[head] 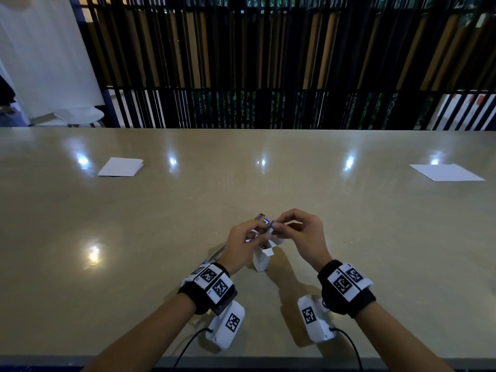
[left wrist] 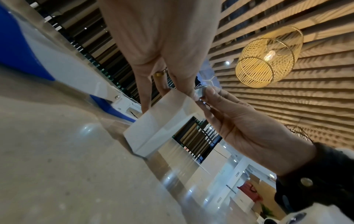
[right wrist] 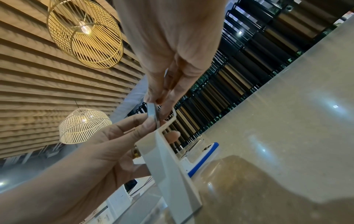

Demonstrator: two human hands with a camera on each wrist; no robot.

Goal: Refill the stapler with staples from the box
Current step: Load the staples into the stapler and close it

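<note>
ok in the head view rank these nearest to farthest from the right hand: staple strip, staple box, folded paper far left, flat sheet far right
1. staple strip: pinched in the right hand, shared with the left hand.
2. staple box: standing just below the hands.
3. flat sheet: far right.
4. folded paper: far left, about as distant; too close to call.

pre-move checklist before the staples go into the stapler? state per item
1. Staple strip out of the box: ok, it is above the opening.
2. Grip on strip: ok, left hand and right hand both pinch it.
3. Box steady: ok, standing on the table, flap open; left hand's lower fingers touch it.
4. Stapler opened: ok, its white and blue arm is swung up beside the box.
5. Staple channel clear: cannot tell, hands hide it.
6. Strip whole and legs facing the right way: cannot tell, too small.
</note>
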